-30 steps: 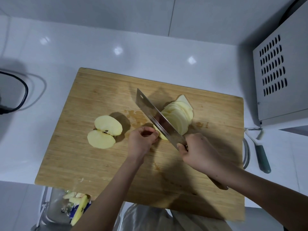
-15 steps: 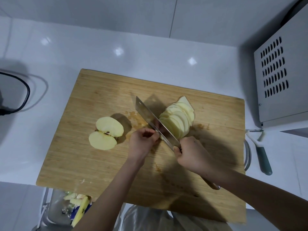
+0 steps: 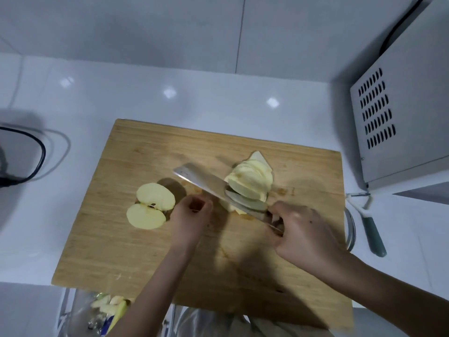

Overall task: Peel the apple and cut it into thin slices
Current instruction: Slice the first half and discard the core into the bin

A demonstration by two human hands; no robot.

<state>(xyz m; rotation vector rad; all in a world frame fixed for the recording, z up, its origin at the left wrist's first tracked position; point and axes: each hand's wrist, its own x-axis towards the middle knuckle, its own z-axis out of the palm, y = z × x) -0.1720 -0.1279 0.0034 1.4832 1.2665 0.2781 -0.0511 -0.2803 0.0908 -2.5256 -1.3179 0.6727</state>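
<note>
Just changed: the cleaver [image 3: 209, 188] no longer stands edge-down against the knuckles; it has tipped over so its broad face shows, mirroring the slices.
Meaning for the task: this piece looks sliced through, I judge; the blade seems to be nudging or gathering the cut fan, not cutting.
Right hand [image 3: 298, 229]: fingers wrapped round the cleaver's handle, close to the blade's heel.
Left hand [image 3: 190, 215]: fingers curled, now clear of the blade; whether they pinch a last scrap, I cannot tell.
Apple slices [image 3: 252, 181]: a leaning fan on the cutting board [image 3: 145, 251], touching the blade's far side; a small pale bit lies under the blade.
Uncut apple pieces [image 3: 150, 206]: two peeled pieces with core showing, side by side left of the left hand, where they lay a second ago.
Versus earlier: the fan has loosened and spread slightly.
Remaining: those two pieces await slicing.
Peeler [image 3: 371, 229]: on the counter, right of the board.
</note>
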